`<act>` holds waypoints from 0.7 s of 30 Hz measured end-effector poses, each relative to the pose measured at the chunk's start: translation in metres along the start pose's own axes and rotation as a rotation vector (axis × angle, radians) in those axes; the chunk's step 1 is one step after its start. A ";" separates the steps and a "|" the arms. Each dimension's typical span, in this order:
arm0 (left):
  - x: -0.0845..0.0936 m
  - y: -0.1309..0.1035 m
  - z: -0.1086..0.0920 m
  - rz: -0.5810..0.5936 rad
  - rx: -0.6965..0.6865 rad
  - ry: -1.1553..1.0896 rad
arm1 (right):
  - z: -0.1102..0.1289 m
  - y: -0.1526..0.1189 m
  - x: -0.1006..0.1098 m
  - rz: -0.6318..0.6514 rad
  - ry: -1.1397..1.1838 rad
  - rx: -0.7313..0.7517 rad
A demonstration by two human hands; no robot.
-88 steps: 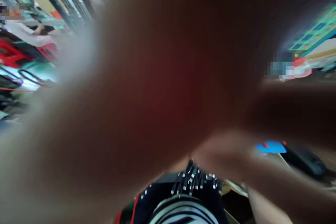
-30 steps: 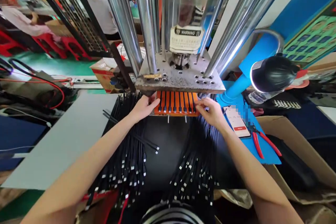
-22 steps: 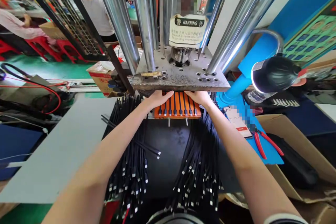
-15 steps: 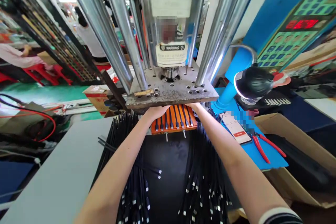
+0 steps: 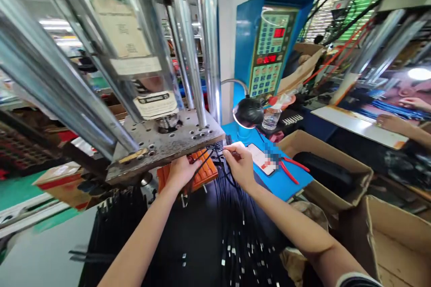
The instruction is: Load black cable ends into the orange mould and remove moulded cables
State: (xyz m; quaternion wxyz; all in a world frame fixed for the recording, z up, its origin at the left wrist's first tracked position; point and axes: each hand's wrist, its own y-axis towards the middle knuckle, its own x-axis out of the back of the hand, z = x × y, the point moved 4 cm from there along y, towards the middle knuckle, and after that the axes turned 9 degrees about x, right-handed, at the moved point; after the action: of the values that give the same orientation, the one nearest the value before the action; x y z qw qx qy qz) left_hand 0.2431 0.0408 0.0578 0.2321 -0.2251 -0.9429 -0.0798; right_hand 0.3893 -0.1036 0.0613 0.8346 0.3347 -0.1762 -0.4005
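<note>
Beneath the machine's metal plate (image 5: 168, 143) lies an orange slotted block (image 5: 208, 168). My left hand (image 5: 183, 171) is over the block's left part, its fingers closed around black cables (image 5: 198, 168). To the right of the block, my right hand (image 5: 240, 161) pinches the ends of black cables between thumb and fingers. The cables run between both hands, just under the plate's front edge. More black cables with silvery connectors (image 5: 249, 251) hang on the right, and another dark bundle (image 5: 114, 219) lies on the left.
A blue board holds a phone (image 5: 262, 159), red-handled pliers (image 5: 289, 170) and a black lamp (image 5: 248, 113). Cardboard boxes (image 5: 362, 188) stand at the right. A blue control box (image 5: 244, 45) is behind. Another person's hands (image 5: 392, 123) work at far right.
The view has turned right. The black cables have left the orange block's slots and are now in my hands. My right hand has moved out from under the plate to the block's right.
</note>
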 end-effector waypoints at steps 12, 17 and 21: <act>-0.044 -0.108 -0.005 0.058 0.509 -0.866 | 0.013 -0.036 -0.016 -0.111 0.163 -0.127; -0.044 -0.120 -0.004 0.230 0.638 -0.905 | 0.036 -0.050 -0.024 -0.127 0.239 -0.162; -0.049 -0.125 -0.005 0.230 0.580 -0.858 | 0.050 -0.051 -0.016 -0.065 0.220 -0.157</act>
State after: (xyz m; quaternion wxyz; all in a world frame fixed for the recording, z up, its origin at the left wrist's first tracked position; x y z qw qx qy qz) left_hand 0.2265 -0.0904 0.0336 -0.1147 -0.2662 -0.9056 0.3095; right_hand 0.3227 -0.1355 0.0610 0.8591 0.3156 -0.0411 -0.4007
